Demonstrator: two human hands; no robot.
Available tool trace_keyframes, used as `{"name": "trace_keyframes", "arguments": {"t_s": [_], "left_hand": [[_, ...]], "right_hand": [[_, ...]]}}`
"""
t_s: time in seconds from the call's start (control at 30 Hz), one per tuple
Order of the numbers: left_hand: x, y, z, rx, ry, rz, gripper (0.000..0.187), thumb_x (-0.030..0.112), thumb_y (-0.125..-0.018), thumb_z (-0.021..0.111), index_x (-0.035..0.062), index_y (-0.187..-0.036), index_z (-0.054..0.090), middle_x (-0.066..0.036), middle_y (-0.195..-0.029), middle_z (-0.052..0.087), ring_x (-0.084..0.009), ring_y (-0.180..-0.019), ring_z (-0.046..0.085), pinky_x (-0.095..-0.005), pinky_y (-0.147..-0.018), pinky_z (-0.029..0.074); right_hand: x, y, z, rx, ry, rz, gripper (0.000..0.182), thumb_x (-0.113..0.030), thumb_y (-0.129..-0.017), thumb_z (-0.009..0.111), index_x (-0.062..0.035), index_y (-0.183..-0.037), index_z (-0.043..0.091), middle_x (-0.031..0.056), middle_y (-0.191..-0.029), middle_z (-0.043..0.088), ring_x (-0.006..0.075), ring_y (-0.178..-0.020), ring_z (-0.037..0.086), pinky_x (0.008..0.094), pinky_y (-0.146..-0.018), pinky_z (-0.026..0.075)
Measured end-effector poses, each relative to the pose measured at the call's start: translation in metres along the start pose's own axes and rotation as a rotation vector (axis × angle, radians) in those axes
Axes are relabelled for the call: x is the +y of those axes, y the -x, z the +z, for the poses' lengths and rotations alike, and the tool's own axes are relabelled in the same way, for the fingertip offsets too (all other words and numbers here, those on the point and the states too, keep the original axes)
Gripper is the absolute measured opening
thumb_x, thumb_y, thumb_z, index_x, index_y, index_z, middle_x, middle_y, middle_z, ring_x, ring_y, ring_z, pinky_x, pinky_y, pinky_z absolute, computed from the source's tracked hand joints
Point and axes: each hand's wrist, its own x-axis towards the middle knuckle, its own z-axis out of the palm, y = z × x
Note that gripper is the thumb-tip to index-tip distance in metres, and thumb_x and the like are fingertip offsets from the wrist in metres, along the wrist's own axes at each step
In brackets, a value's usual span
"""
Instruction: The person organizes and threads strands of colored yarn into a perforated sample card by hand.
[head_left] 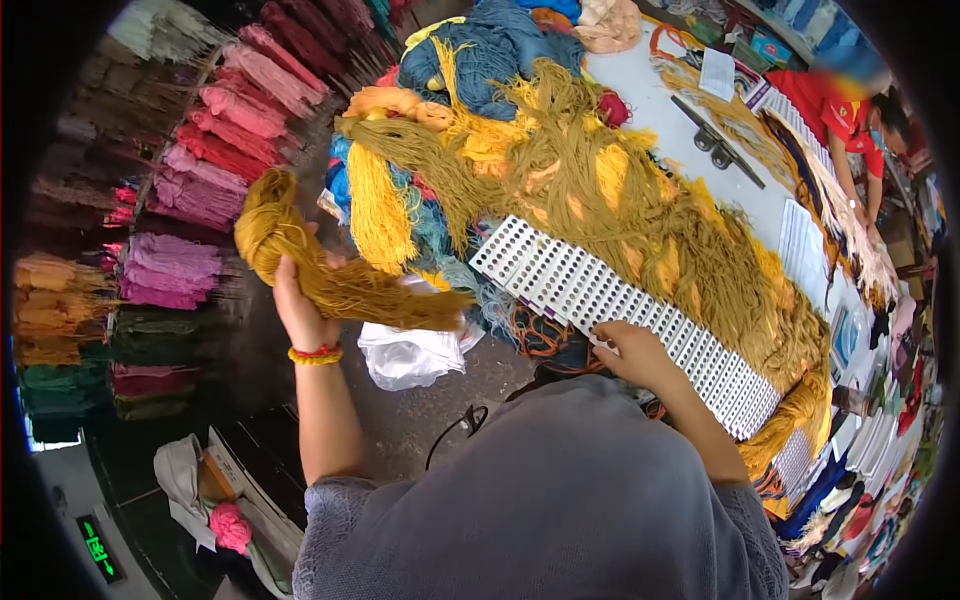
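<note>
Though heaped with yarn [580, 195], table [648, 105] opposite skeins [175, 262].

Mustard-gold skein of yarn [350, 290]: folded into a rounded knob at one end, strands running out into a loose tail.
Skein's pose: raised in my left hand's [304, 302] grip, tilted, knob higher at left, tail sloping down to the right.
White cards dotted with rows of dark circles [620, 304]: side by side in one long band.
Cards' place: slanting down from left to right, my right hand [637, 352] at their near edge.
</note>
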Motion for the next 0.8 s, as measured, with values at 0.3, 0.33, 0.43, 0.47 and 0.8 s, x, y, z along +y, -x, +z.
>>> {"name": "trace_keyframes", "arguments": {"t_s": [0.3,0.33,0.43,0.47,0.8], "left_hand": [[0.010,-0.168,0.002,0.082,-0.455,0.185,0.036,0.026,-0.082,0.055,0.0033,-0.110,0.049,-0.003,-0.088,0.056,-0.0127,-0.077,0.054,-0.0256,-0.067,0.045],[0.002,-0.185,0.016,0.078,-0.513,0.116,0.041,0.023,-0.080,0.058,0.0008,-0.113,0.047,-0.003,-0.093,0.056,-0.0110,-0.080,0.053,-0.0230,-0.066,0.043],[-0.083,-0.284,-0.033,0.108,-0.945,0.490,0.066,0.032,-0.071,0.067,-0.0067,-0.116,0.039,-0.011,-0.101,0.056,-0.0183,-0.089,0.053,-0.0291,-0.079,0.041],[-0.113,-0.308,-0.058,0.264,-1.291,0.297,0.073,0.040,-0.067,0.063,0.0003,-0.122,0.036,-0.024,-0.110,0.050,-0.0338,-0.098,0.051,-0.0375,-0.086,0.039],[-0.211,-0.137,0.019,0.033,-1.501,0.632,0.044,0.020,-0.068,0.060,0.0094,-0.109,0.051,-0.018,-0.121,0.042,-0.0348,-0.110,0.039,-0.0420,-0.092,0.031]], "right_hand": [[0.023,0.014,0.007,0.014,-0.015,0.258,0.029,-0.024,-0.076,0.056,-0.0061,-0.098,0.056,0.0126,-0.088,0.059,0.0282,-0.077,0.057,0.0362,-0.068,0.046],[0.027,0.018,0.011,0.026,-0.047,0.284,0.029,-0.024,-0.076,0.056,-0.0066,-0.098,0.056,0.0125,-0.088,0.059,0.0280,-0.077,0.058,0.0361,-0.067,0.046],[0.034,0.030,0.013,0.046,-0.065,0.399,0.030,-0.024,-0.075,0.057,-0.0069,-0.099,0.056,0.0120,-0.088,0.060,0.0263,-0.075,0.059,0.0351,-0.066,0.047],[0.033,0.034,0.010,0.067,-0.084,0.437,0.030,-0.024,-0.075,0.057,-0.0066,-0.099,0.056,0.0120,-0.087,0.060,0.0258,-0.075,0.060,0.0347,-0.066,0.047],[0.154,0.142,0.032,0.571,-0.079,0.788,0.021,-0.022,-0.078,0.054,-0.0039,-0.087,0.057,0.0172,-0.074,0.060,0.0334,-0.072,0.059,0.0382,-0.061,0.047]]}}
